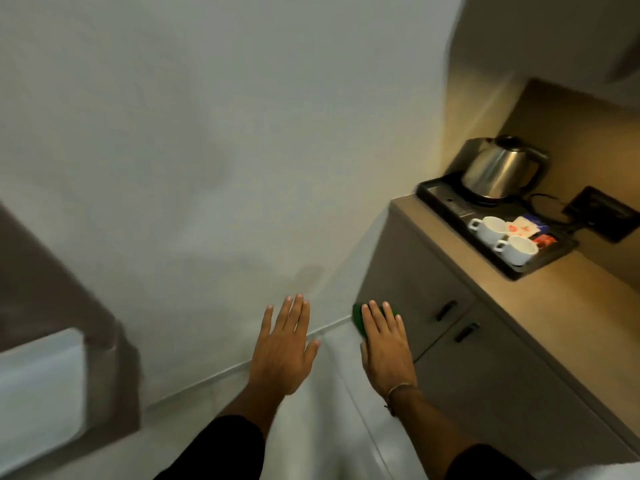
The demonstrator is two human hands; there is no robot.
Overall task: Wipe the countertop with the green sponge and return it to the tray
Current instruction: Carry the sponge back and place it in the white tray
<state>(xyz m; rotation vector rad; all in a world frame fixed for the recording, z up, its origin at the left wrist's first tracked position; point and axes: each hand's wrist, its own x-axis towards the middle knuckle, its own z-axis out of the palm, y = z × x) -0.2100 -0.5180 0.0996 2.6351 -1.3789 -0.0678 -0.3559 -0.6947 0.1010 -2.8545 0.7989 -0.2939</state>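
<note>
My right hand is stretched out in the air in front of the cabinet, fingers flat over the green sponge, which shows as a green edge under and left of the fingers. My left hand hovers beside it over the floor, fingers spread, holding nothing. The tan countertop runs along the right side, above both hands. A black tray sits at its far end.
On the tray stand a steel kettle, two white cups and some sachets. A cord runs to a dark wall socket. Grey cabinet doors with dark handles sit below. A bed corner is at left.
</note>
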